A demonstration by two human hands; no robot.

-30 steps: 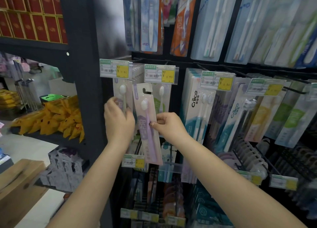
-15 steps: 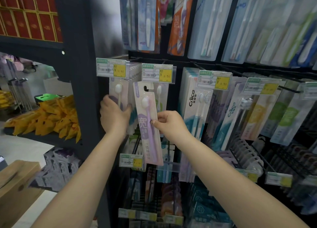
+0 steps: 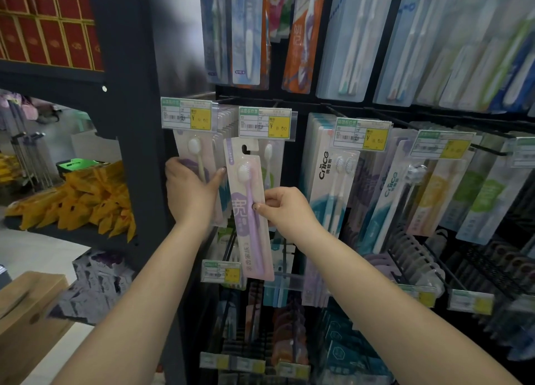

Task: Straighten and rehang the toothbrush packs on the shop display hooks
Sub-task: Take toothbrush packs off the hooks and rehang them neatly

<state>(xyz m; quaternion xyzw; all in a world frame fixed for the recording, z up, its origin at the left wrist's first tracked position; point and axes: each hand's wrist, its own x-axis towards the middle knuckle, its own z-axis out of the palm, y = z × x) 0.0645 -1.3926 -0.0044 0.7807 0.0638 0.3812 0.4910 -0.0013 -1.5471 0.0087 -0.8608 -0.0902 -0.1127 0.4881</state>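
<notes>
1. My right hand (image 3: 285,211) pinches the purple toothbrush pack (image 3: 250,211) at its right edge, about mid-height, thumb on the front face.
2. That pack is off the hooks, tilted slightly with its top leaning left. Its hang slot sits just below and left of the second price tag (image 3: 265,122).
3. My left hand (image 3: 191,190) wraps the lower half of the hanging stack of packs (image 3: 197,153) on the leftmost hook, fingers curled round its left side, thumb out across the front toward the purple pack.
4. Left grip: holding the stack. Right grip: narrow pinch on the purple pack.
5. The stack hangs under the first price tag (image 3: 186,118), hard against the dark shelf upright (image 3: 130,95).
6. Behind the purple pack another white-bristle pack (image 3: 270,164) hangs on the second hook, partly covered.
7. Right of that: Cnice twin-brush packs (image 3: 333,182) under a third price tag (image 3: 362,134), more rows further right, blurred.
8. Upper row of toothbrush packs (image 3: 341,37) hangs above, all on hooks.
9. Far left: yellow packets (image 3: 86,196) on a low shelf, red boxes (image 3: 49,22) on the shelf above.
10. Lower hooks carry more packs with a small price tag (image 3: 221,271) near the purple pack's bottom end.
</notes>
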